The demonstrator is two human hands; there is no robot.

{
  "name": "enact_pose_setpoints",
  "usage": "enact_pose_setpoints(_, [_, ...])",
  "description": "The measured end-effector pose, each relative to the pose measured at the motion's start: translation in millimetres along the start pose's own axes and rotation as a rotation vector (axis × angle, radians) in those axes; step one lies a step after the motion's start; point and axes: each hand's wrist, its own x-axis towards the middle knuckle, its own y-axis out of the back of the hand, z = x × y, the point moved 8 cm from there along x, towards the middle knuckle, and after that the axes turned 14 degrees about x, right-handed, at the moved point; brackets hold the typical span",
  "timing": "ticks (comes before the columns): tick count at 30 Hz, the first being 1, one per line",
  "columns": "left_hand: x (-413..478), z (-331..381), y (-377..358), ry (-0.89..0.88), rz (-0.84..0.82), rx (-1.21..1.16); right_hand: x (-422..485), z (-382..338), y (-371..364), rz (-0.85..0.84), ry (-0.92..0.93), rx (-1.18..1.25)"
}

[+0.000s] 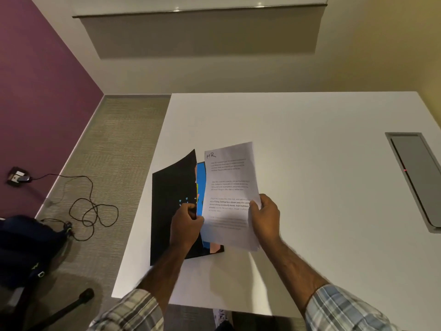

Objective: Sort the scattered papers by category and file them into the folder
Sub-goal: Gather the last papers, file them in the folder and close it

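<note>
Head view. One black folder (169,206) lies on the white worktop (310,139), near its left edge but inside it; the front cover is raised and curves upward, exposing a blue divider (201,185) and slivers of other coloured leaves within. The left hand (185,225) has its grip closed on the free edge of that cover, fingers curled round it. The right hand (265,218) has its grip closed on the lower right edge of one sheaf of white papers (229,187), thumb on the printed face. The top sheet is headed "HR" by hand; layered edges at the bottom corner show more than one sheet, the number not countable. The sheaf is held tilted above the open folder, overlapping its right side. Bare worktop extends beyond the sheaf to the far edge and rightward to one recessed grey hatch (415,177). On the floor to the left: one coiled black cord (93,211) and one dark bag (28,247).
</note>
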Motion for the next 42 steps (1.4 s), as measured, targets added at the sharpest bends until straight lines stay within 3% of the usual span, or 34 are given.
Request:
enact_pose_setpoints(8, [0.4,3.1,-0.4,-0.053,-0.021,0.023,11.2,8.7,-52.4,-0.185,-0.092,-0.128])
enact_pose_setpoints(14, [4.9,4.8,5.2,-0.041,-0.021,0.021,16.3,8.6,-72.8,-0.193,-0.088,-0.230])
enact_pose_setpoints(23, [3.2,9.4,12.1,-0.057,-0.003,0.005,31.5,-19.3,-48.0,-0.190,0.015,-0.333])
enact_pose_setpoints(35, [0.1,18.1,11.1,-0.063,-0.061,0.050,40.4,12.7,-107.6,-0.297,-0.152,-0.241])
enact_pose_setpoints(42, [0.4,23.2,11.2,-0.083,0.003,0.091,28.7,34.5,-142.1,-0.383,-0.169,-0.238])
